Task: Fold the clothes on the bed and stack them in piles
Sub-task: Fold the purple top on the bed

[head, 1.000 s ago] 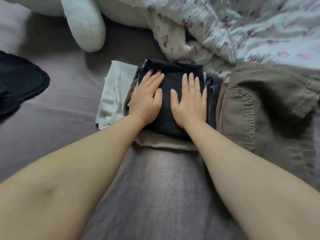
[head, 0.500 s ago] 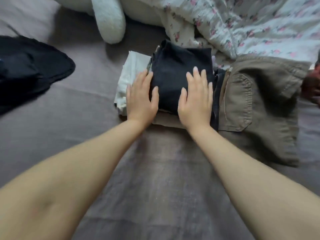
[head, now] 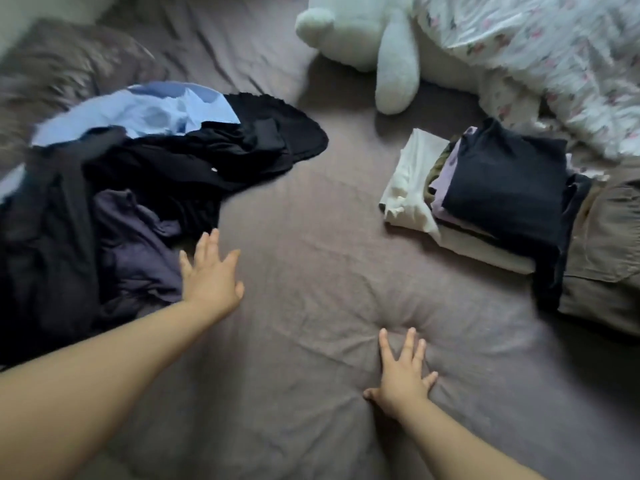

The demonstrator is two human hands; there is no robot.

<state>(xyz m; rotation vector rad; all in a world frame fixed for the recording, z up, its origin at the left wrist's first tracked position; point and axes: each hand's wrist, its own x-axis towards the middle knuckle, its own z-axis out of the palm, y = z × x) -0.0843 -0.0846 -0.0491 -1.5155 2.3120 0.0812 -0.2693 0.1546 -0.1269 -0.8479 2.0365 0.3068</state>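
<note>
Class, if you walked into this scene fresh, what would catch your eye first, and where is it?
The dark heap of unfolded clothes at the left, with the left hand open at its edge. Opposite, at the right, a neat folded stack, and at the top a white plush toy.

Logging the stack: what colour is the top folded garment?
Dark navy, almost black, on the folded garment; head view.

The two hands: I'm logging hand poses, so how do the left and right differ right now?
The left hand reaches toward the unfolded clothes heap; the right hand presses flat on the bedsheet, denting it. Left sits farther forward, right nearer the body. Both are open, fingers spread, holding nothing.
</note>
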